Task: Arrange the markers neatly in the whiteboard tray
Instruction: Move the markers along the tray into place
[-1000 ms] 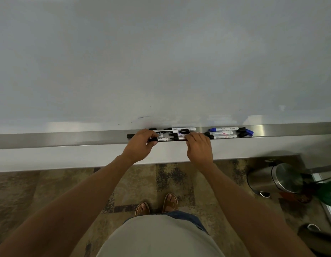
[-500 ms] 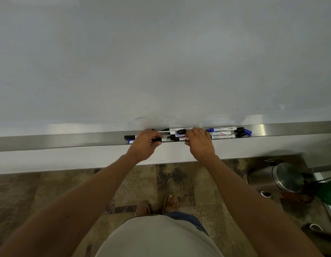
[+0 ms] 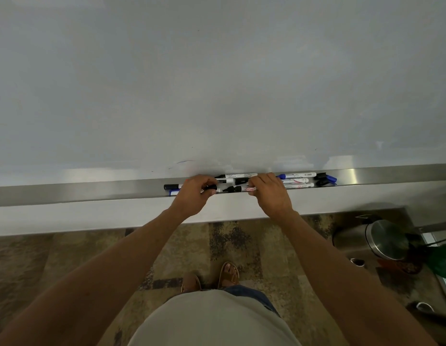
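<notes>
Both our hands work in the tray (image 3: pixel 92 193) in the head view: left hand (image 3: pixel 194 196) pinches a black-capped marker (image 3: pixel 212 188), right hand (image 3: pixel 269 191) pinches another marker (image 3: pixel 238 189). Nudged carelessly, either could roll off the front lip.

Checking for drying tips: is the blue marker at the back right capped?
Capped: the blue marker shows a blue cap on its left end, lying in the tray.

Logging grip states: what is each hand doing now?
Left hand: closed on a black-capped marker.
Right hand: fingers on a marker; grip unclear.
</notes>
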